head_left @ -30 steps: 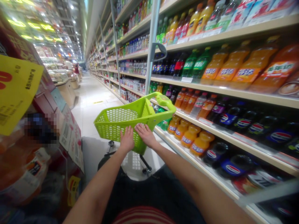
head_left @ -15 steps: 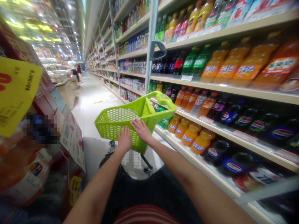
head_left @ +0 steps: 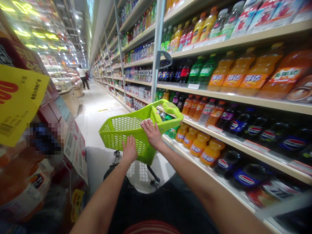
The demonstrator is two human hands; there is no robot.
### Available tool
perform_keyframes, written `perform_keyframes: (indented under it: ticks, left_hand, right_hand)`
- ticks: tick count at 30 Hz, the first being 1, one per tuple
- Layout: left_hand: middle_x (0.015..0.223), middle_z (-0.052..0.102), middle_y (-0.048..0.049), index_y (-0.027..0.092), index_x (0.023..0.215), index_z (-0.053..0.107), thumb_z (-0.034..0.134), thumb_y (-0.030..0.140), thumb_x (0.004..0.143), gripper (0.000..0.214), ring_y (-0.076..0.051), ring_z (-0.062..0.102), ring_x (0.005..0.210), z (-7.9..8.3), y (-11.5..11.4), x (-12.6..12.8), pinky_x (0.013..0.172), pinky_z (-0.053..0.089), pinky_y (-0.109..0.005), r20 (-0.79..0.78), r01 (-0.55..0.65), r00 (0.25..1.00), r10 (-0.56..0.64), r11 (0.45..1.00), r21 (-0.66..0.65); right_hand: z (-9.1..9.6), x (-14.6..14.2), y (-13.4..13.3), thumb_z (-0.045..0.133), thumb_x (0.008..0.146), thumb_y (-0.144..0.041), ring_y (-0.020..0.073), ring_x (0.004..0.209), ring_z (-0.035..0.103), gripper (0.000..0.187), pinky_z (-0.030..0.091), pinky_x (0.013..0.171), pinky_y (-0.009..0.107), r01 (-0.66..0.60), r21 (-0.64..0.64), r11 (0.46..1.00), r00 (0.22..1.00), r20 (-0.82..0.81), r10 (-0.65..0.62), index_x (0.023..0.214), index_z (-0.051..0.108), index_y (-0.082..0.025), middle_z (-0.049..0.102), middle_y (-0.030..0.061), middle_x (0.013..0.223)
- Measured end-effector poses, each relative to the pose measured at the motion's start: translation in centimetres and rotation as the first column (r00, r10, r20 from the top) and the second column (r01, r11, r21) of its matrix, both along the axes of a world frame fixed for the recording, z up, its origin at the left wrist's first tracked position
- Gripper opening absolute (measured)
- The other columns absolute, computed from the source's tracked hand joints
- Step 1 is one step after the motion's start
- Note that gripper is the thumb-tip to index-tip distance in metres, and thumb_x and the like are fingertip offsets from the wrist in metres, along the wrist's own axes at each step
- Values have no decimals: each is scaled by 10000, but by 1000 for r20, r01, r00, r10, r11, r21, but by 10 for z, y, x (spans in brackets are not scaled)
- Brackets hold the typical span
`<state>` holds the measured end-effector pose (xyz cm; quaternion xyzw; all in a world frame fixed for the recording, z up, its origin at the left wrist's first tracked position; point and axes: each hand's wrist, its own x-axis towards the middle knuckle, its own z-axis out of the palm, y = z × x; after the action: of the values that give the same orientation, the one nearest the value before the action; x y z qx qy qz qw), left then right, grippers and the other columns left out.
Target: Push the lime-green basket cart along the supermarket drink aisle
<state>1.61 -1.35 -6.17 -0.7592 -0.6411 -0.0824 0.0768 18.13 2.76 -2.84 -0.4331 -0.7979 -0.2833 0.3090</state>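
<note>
Yellow price sign [head_left: 20,104]: left of both sets of fingers, well apart.
Far aisle: a person in a pale top [head_left: 81,73] stands well beyond the left fingers.
Green cart [head_left: 110,139]: directly ahead of the fingers; its perforated near wall lies behind the left ones, its upper rim under the right ones.
Left hand [head_left: 129,149]: fingers straight, slightly spread, grasping nothing; they appear to rest on the cart wall.
Right hand [head_left: 153,132]: fingers extended over the cloth at the rim; whether they grip it or merely press, cannot tell.
Pale cloth [head_left: 145,122]: under the right fingertips, mostly hidden; material uncertain.
Cart handle [head_left: 172,110]: just right of the right fingers, untouched.
Castor [head_left: 155,182]: below the right fingers.
Orange bottles [head_left: 207,153]: on the bottom shelf [head_left: 204,171], right of the right fingers, apart.
Technique (judgement): keep the right fingers flat with even pressure, cloth between skin and plastic; brace with the left palm, since a wheeled cart may roll.
Change vs 0.5 s ago: right fingers sit further right along the rim, nearer the handle; left fingers roughly unchanged on the wall, so the gap between hands is wider.
</note>
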Motion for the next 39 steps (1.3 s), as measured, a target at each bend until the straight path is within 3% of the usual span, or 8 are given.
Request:
perform_keyframes:
  ticks: [8, 16, 18, 25, 28, 31, 36, 39]
  left_hand:
    - [1481, 140, -107, 96, 1384, 202, 433, 170, 697, 729, -254, 89, 1359, 10, -8, 16, 1071, 120, -522, -25, 66, 997, -67, 998, -14]
    - [1487, 111, -103, 90, 1388, 180, 437, 190, 715, 728, -247, 75, 1361, 20, -7, 36, 1077, 105, -518, -18, 107, 994, -107, 994, -4]
    - [1489, 102, -98, 89, 1389, 174, 433, 198, 722, 724, -249, 66, 1362, 26, -9, 45, 1079, 104, -518, -14, 129, 991, -130, 992, -10]
    - [1488, 113, -91, 92, 1391, 169, 400, 176, 744, 692, -245, 63, 1362, 29, -15, 69, 1082, 92, -517, -33, 231, 973, -230, 973, 18]
    - [1487, 125, -84, 105, 1389, 185, 407, 159, 738, 690, -239, 77, 1361, 24, -14, 70, 1083, 86, -512, -33, 240, 970, -239, 971, 21]
    - [1483, 139, -91, 106, 1388, 189, 411, 153, 737, 690, -236, 86, 1360, 22, -13, 69, 1083, 85, -513, -31, 239, 971, -238, 971, 29]
    - [1487, 106, -98, 102, 1392, 170, 420, 164, 740, 701, -243, 46, 1364, 29, -14, 75, 1082, 74, -517, -39, 237, 971, -235, 970, 51]
    - [1487, 104, -103, 93, 1393, 164, 402, 178, 760, 681, -244, 49, 1364, 34, -15, 82, 1079, 87, -527, -47, 267, 963, -265, 961, 68]
  right_hand:
    - [-41, 22, -16, 363, 829, -60, 216, 1318, 250, 498, 255, 1032, 476, -63, -110, 992, 985, 156, 79, 1312, 397, -173, 391, 94, 1375]
    - [11, 49, -16, 316, 851, -60, 218, 1334, 206, 506, 154, 1060, 494, 76, 76, 994, 993, -96, -69, 1337, 365, -192, 391, 101, 1373]
    - [12, 60, -15, 310, 853, -55, 219, 1329, 221, 501, 165, 1057, 492, 103, 80, 992, 990, -102, -94, 1331, 375, -188, 403, 98, 1366]
    - [-46, 70, -29, 331, 838, -46, 226, 1326, 228, 496, 232, 1035, 493, 25, -53, 998, 998, 51, -22, 1312, 401, -175, 397, 93, 1371]
    - [-59, 71, -36, 332, 826, -33, 217, 1320, 244, 510, 268, 1024, 480, -41, -98, 994, 992, 118, 52, 1309, 405, -178, 416, 88, 1359]
    - [-42, 73, -40, 328, 828, -40, 208, 1321, 244, 512, 255, 1037, 469, -41, -49, 998, 995, 86, 45, 1313, 401, -185, 425, 86, 1353]
    - [6, 79, -32, 313, 852, -64, 214, 1334, 204, 493, 199, 1057, 474, 116, 94, 989, 989, -107, -106, 1324, 386, -187, 395, 86, 1373]
    - [-1, 82, -28, 305, 853, -53, 228, 1330, 213, 485, 226, 1046, 465, 115, 88, 989, 992, -58, -111, 1312, 403, -171, 397, 75, 1373]
